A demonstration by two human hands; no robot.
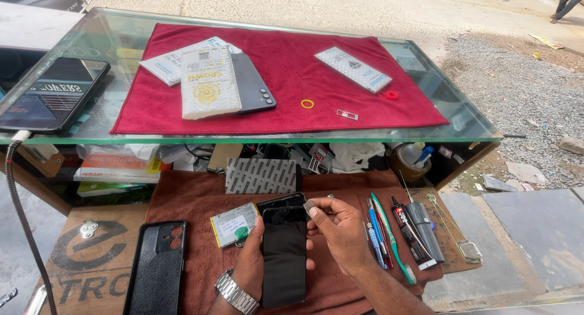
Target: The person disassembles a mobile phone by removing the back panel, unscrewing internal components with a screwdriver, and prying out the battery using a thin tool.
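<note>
- Two bare hands low in the frame, centre bottom, forearms entering from the lower edge
- Left hand [250,267] with a silver metal-link wristwatch [235,294] on the wrist, band of broad polished segments, sitting at the bottom centre
- Right hand [338,230] without rings or bands, wrist unadorned
- No sleeves visible on either forearm, both uncovered to the frame edge
- Fingernails short and plain, thumbnail catching light near the middle of the frame

Hard daylight outdoors, gravel [517,77] washed pale, glass counter top [438,77] throwing sky glare and reflections along its left side, shelf underneath in deep shade, hands and brown cloth [194,199] evenly lit and sharp, straight edges bowing toward the corners from the wide lens.
</note>
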